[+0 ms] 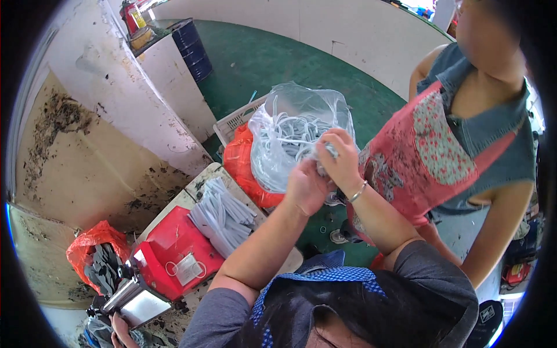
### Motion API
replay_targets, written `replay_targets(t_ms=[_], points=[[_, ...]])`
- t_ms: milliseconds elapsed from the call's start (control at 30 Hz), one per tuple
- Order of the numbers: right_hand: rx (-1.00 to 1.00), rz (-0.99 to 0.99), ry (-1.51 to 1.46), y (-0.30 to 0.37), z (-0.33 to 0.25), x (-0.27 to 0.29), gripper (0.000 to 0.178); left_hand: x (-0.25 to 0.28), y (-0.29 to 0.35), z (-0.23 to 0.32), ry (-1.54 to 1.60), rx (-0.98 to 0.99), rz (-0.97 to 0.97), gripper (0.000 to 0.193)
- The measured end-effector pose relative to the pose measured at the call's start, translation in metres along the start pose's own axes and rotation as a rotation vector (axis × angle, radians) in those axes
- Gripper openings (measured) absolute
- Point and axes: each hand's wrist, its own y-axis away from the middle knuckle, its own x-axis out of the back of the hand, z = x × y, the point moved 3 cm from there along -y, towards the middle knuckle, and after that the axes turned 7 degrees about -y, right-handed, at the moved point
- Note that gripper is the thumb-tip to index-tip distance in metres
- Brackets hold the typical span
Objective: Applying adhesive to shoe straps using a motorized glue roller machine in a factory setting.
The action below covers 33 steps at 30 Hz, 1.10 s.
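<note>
Clear bag [268, 171] bulges with grey cords [299, 129]. Red tray [175, 232] nearer. Left hand [311, 187]: fingers partly hidden, can't tell grip. Right hand [342, 162]: fingers curled. White tag [188, 269] on tray: print illegible. Pale strands [331, 149]: in right fingers, at bag's right edge.

We find the widest room above the green floor [249, 55] at upper centre, beyond the clear plastic bag [270, 165]. That bag, bulging with pale strips [293, 124], stands close by our left hand [307, 187] and right hand [341, 156], blocking a low path toward the left; the orange sack [238, 156] crowds its near side. Rightward, a co-worker's floral apron [412, 153] closes the way just beside our right hand. Between our forearms [264, 246] a floor patch shows open. At lower left, the grey strip bundle [223, 214] and red tray [165, 232] take up much of the surface [213, 172]; the pale partition [110, 75] bars the upper left.
</note>
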Motion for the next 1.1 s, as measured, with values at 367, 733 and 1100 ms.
replay_targets(t_ms=[367,733,1100], points=[[-0.205,0.107,0.015,-0.077,0.094,-0.026,0.019,0.015,-0.103,0.04,0.025,-0.032,0.117,0.043],[-1.007,0.146,-0.826,-0.099,0.159,-0.048,0.023,0.06,-0.122,0.072,-0.627,-0.334,0.466,0.046],[-0.583,-0.537,-0.85,-0.089,0.14,-0.055,0.045,0.053,-0.11,0.097,-0.899,-0.091,0.683,0.033]])
